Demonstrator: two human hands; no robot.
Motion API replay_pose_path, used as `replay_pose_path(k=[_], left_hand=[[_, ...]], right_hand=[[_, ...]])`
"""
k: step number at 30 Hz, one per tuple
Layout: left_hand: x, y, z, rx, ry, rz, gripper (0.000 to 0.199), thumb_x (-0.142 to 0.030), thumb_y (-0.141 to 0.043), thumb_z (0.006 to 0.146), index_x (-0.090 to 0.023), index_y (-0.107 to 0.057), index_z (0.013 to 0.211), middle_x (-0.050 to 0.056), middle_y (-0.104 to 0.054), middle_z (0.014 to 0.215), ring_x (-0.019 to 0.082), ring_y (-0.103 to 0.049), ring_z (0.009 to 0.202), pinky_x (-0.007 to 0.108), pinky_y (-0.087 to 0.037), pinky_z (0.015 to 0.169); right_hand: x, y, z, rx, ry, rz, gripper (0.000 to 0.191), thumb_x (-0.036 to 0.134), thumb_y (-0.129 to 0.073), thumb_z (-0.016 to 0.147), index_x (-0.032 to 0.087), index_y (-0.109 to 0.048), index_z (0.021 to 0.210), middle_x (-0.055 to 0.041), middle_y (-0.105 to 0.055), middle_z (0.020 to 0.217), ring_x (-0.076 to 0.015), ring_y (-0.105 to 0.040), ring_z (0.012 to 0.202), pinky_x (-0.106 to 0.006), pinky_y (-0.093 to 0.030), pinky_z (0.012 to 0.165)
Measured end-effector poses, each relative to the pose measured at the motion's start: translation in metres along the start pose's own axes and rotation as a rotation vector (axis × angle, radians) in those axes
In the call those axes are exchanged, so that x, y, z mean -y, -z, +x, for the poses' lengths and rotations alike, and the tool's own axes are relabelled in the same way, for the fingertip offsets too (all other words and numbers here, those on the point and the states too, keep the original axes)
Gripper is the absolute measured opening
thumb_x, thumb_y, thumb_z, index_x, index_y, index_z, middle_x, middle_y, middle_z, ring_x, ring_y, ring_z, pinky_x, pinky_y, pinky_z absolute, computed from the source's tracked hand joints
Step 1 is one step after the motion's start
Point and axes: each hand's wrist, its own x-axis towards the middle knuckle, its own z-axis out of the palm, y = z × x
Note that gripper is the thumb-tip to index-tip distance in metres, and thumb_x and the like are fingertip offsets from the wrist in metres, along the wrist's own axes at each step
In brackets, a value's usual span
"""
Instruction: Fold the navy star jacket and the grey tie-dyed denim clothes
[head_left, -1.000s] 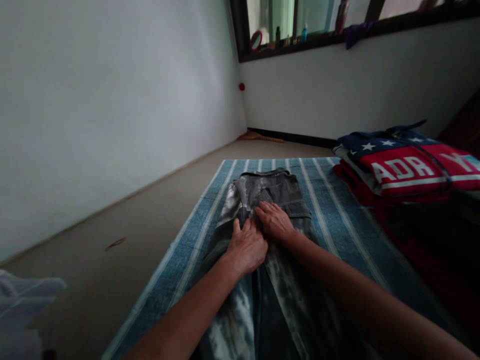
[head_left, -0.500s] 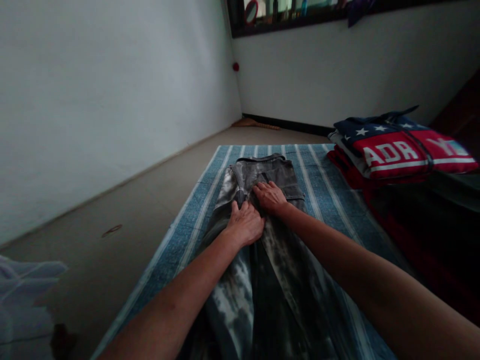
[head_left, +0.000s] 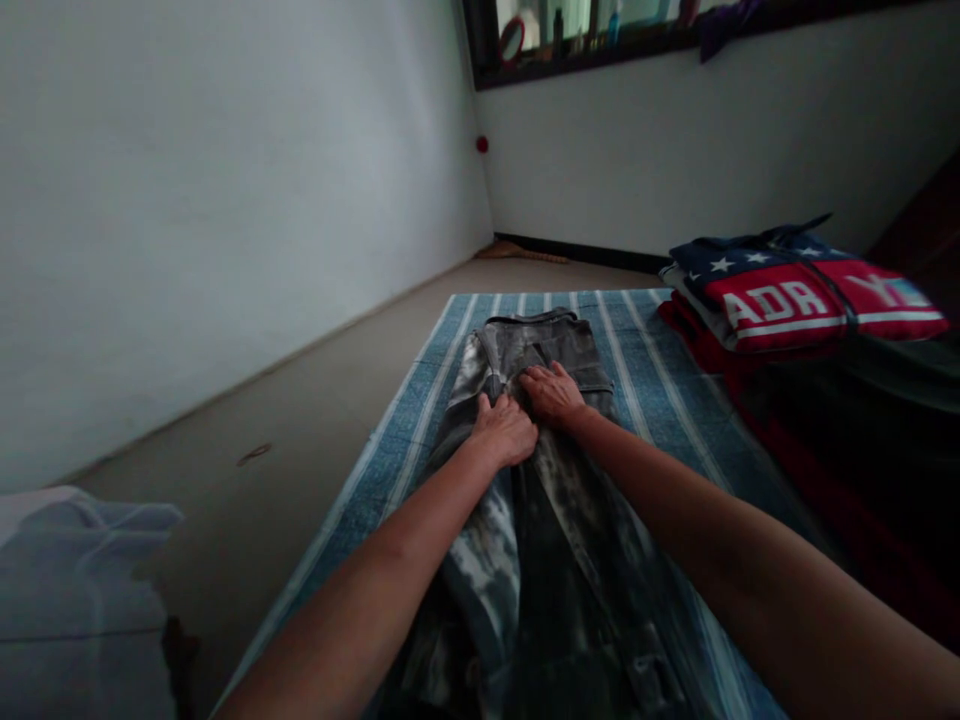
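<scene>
A grey and white mottled garment [head_left: 555,560] lies lengthwise on a blue striped cloth [head_left: 667,400], its upper edge away from me. My left hand [head_left: 506,432] rests on its middle, fingers bent and closed on the fabric. Just beyond and to the right, my right hand [head_left: 553,393] presses on the garment with its fingers slightly spread and laid on the cloth. The two hands are close together. Part of the garment is hidden beneath my hands and forearms.
Folded clothes, with a red and navy starred one [head_left: 795,290] on top, are stacked at the right beside dark fabric [head_left: 870,430]. White material [head_left: 82,590] stands at the lower left. A wall [head_left: 225,180] borders the floor on the left.
The view has shifted slightly, so most of the scene appears further right. My hands remain on the same part of the garment.
</scene>
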Motion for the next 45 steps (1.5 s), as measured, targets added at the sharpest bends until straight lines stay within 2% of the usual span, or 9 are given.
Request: replay_pose_path(k=[5, 10, 19, 25, 32, 34, 39, 42, 45], left_hand=[[-0.001, 0.005, -0.001, 0.049, -0.008, 0.001, 0.029, -0.028, -0.046, 0.089, -0.02, -0.073, 0.096, 0.013, -0.063, 0.119, 0.033, -0.047, 0.119, 0.062, -0.026, 0.103], [-0.004, 0.012, 0.0, 0.074, 0.011, -0.005, 0.033, -0.033, -0.041, 0.093, -0.019, -0.071, 0.099, 0.012, -0.064, 0.117, 0.031, -0.048, 0.119, 0.061, -0.028, 0.103], [-0.005, 0.012, 0.007, 0.094, 0.022, -0.03, 0.033, -0.031, -0.042, 0.09, -0.02, -0.072, 0.099, 0.015, -0.064, 0.121, 0.033, -0.05, 0.119, 0.063, -0.026, 0.102], [-0.003, 0.007, 0.012, 0.098, 0.017, -0.038, 0.038, -0.035, -0.04, 0.09, -0.019, -0.073, 0.101, 0.015, -0.063, 0.123, 0.035, -0.048, 0.121, 0.061, -0.027, 0.103], [-0.006, 0.009, 0.012, 0.088, 0.048, -0.054, 0.036, -0.034, -0.041, 0.09, -0.019, -0.072, 0.102, 0.014, -0.064, 0.121, 0.034, -0.048, 0.122, 0.06, -0.024, 0.106], [-0.009, 0.011, 0.005, 0.047, 0.063, -0.055, 0.036, -0.035, -0.041, 0.091, -0.018, -0.069, 0.107, 0.015, -0.062, 0.125, 0.033, -0.045, 0.125, 0.06, -0.022, 0.107], [-0.02, 0.027, -0.03, -0.131, 0.09, -0.065, 0.044, -0.039, -0.035, 0.096, -0.015, -0.051, 0.129, 0.015, -0.038, 0.149, 0.029, -0.024, 0.141, 0.056, -0.019, 0.112], [-0.027, 0.039, -0.065, -0.152, 0.067, -0.077, 0.042, -0.042, -0.038, 0.095, -0.015, -0.056, 0.122, 0.014, -0.04, 0.147, 0.028, -0.027, 0.14, 0.051, -0.025, 0.111], [-0.034, 0.039, -0.109, -0.169, -0.016, -0.133, 0.04, -0.041, -0.045, 0.093, -0.015, -0.059, 0.119, 0.015, -0.043, 0.145, 0.03, -0.031, 0.139, 0.052, -0.029, 0.11]], right_hand=[[0.0, 0.004, -0.023, 0.002, -0.025, 0.021, 0.032, 0.014, -0.034, 0.094, 0.017, -0.057, 0.116, -0.0124, -0.059, 0.121, -0.0225, -0.051, 0.116, -0.044, -0.024, 0.105], [-0.002, 0.011, -0.047, 0.013, -0.021, 0.042, 0.034, 0.013, -0.035, 0.094, 0.017, -0.057, 0.119, -0.0126, -0.056, 0.127, -0.0227, -0.047, 0.121, -0.045, -0.021, 0.108], [0.031, 0.005, -0.097, 0.004, -0.096, 0.069, 0.042, 0.027, -0.029, 0.1, 0.013, -0.04, 0.138, -0.0139, -0.045, 0.141, -0.0246, -0.036, 0.132, -0.041, -0.026, 0.106], [0.035, 0.011, -0.125, 0.012, -0.147, 0.048, 0.043, 0.033, -0.033, 0.099, 0.01, -0.046, 0.132, -0.0187, -0.049, 0.135, -0.0314, -0.041, 0.127, -0.051, -0.024, 0.106], [0.05, 0.02, -0.179, 0.012, -0.121, 0.061, 0.043, 0.037, -0.035, 0.098, 0.014, -0.048, 0.133, -0.015, -0.046, 0.141, -0.0294, -0.035, 0.134, -0.052, -0.02, 0.109], [0.055, 0.023, -0.187, 0.009, -0.114, 0.062, 0.04, 0.035, -0.038, 0.098, 0.014, -0.053, 0.128, -0.0149, -0.05, 0.137, -0.0298, -0.039, 0.131, -0.052, -0.02, 0.11], [0.07, 0.031, -0.212, -0.023, -0.059, 0.106, 0.04, 0.034, -0.046, 0.094, 0.013, -0.057, 0.126, -0.016, -0.05, 0.138, -0.0302, -0.041, 0.13, -0.05, -0.023, 0.111], [0.079, 0.034, -0.229, -0.053, -0.063, 0.137, 0.039, 0.034, -0.047, 0.094, 0.013, -0.059, 0.124, -0.0168, -0.05, 0.138, -0.0292, -0.044, 0.129, -0.049, -0.024, 0.111], [0.09, 0.035, -0.241, -0.091, -0.018, 0.166, 0.036, 0.033, -0.048, 0.093, 0.015, -0.061, 0.122, -0.0157, -0.052, 0.136, -0.0284, -0.044, 0.13, -0.048, -0.026, 0.112]])
